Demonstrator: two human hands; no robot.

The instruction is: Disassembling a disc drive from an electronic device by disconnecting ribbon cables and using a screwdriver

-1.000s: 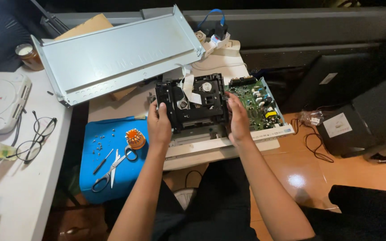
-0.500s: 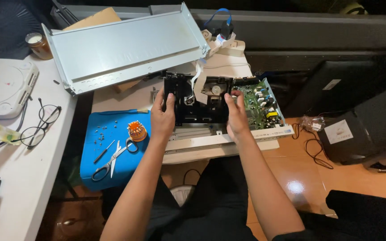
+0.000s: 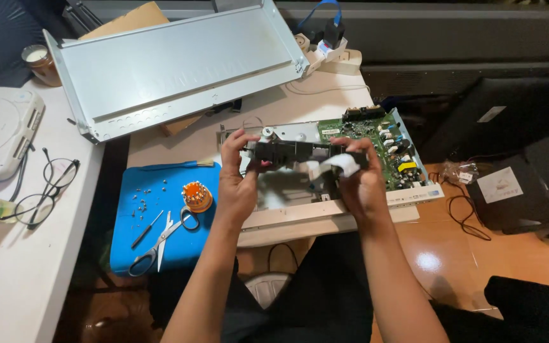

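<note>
Left hand (image 3: pixel 236 187), right hand (image 3: pixel 362 190) grip opposite ends of blurred black plastic drive mechanism (image 3: pixel 287 159) above open grey metal chassis (image 3: pixel 300 213); green circuit board (image 3: pixel 382 149) beside.

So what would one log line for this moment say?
left hand: grips black drive module | right hand: grips module's other end | module: lifted above open chassis

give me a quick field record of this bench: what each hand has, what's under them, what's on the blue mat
left hand: grips the left end of a black drive mechanism
right hand: grips its right end, by a white ribbon cable
mechanism state: lifted, blurred
beneath: open metal chassis with green circuit board at right
blue mat: scissors, small screwdriver, orange bit holder, loose screws
behind: grey metal cover
far left: glasses
</note>
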